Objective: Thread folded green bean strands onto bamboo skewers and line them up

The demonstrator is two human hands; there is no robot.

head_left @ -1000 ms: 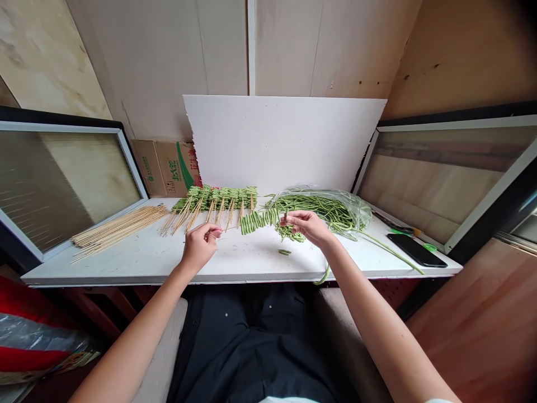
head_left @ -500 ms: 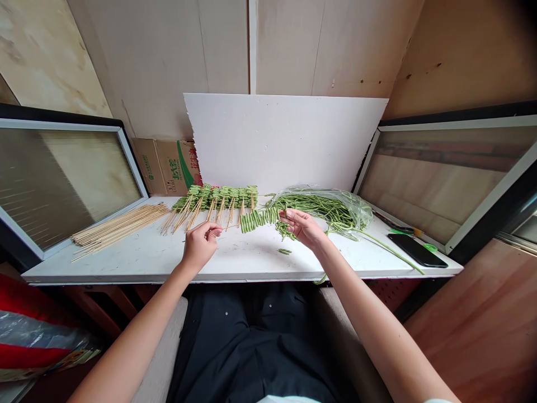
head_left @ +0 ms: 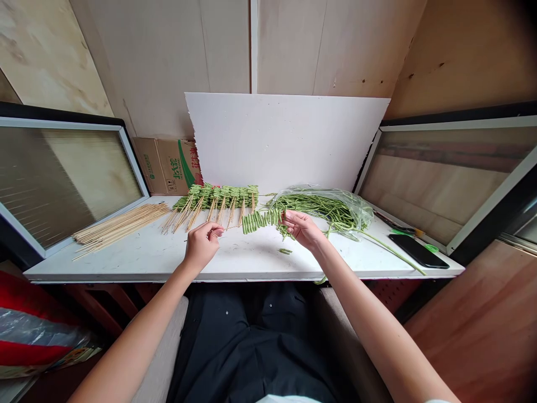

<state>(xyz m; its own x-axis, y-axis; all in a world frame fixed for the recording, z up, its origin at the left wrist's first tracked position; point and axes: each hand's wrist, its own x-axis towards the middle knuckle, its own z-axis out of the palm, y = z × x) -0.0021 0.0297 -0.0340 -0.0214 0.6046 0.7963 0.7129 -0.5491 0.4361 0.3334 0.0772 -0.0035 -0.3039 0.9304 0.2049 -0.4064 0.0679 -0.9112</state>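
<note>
White tabletop [head_left: 251, 263], held bean skewer [head_left: 255, 220], white board [head_left: 285, 140] behind, plywood walls [head_left: 159, 56]

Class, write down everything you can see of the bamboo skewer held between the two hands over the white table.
The skewer is a thin, pale bamboo stick, held roughly level over the white table. The left hand pinches its bare end. A tight row of short green bean pieces is threaded crosswise along its other half, and the right hand grips that row's far end. Its tip is hidden by beans and fingers.
</note>
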